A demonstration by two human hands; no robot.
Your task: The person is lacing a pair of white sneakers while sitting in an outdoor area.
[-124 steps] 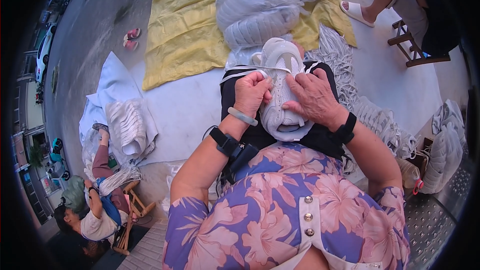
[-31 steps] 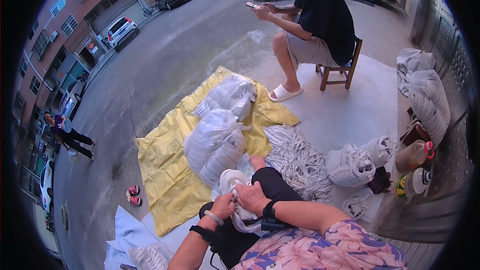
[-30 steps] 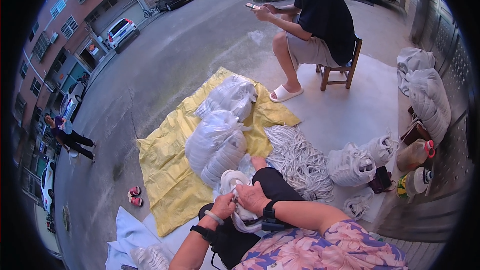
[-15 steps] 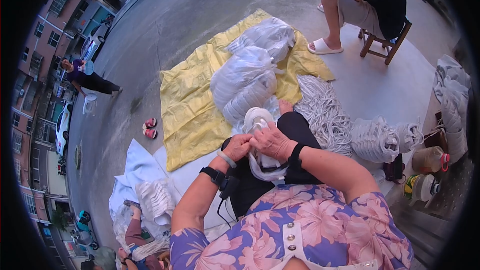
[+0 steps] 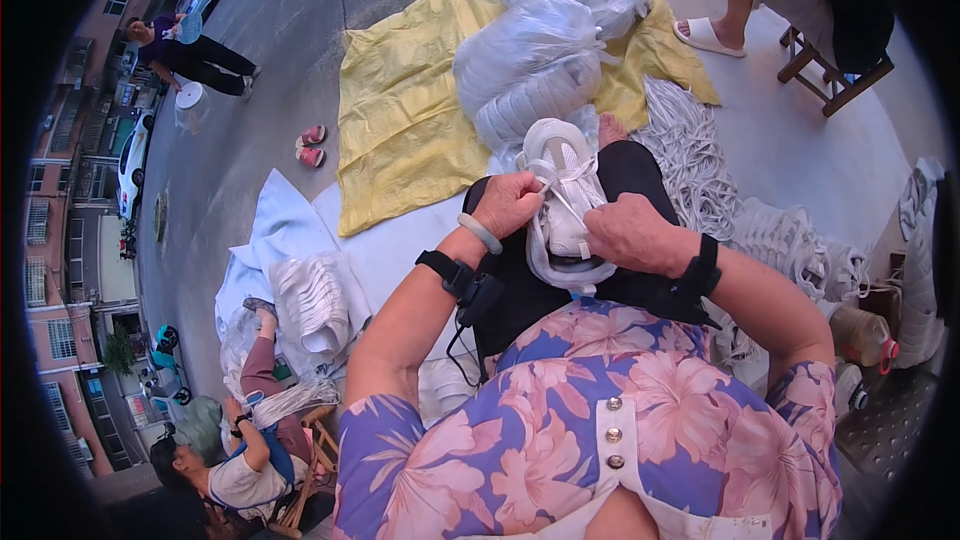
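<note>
A white sneaker (image 5: 562,152) rests on my lap with its toe pointing away from me; its underside is hidden. White shoelace (image 5: 568,202) runs across its front between my two hands. My left hand (image 5: 508,202) is closed in a pinch on the lace at the left side of the shoe. On the other side, my right hand (image 5: 642,232) is also closed, its fingertips gripping the lace close to the shoe's opening.
Ahead lies a yellow sheet (image 5: 400,120) bearing plastic bags (image 5: 530,65) of white shoe parts. A heap of white laces (image 5: 690,155) and bundled white uppers (image 5: 775,235) are to my right. One person sits on a wooden stool (image 5: 830,75); others are at left.
My hands have drawn apart from close together, with lace stretched between them. The sneaker's laced front now shows more fully. My view has shifted, and the seated person at lower left shows more.
</note>
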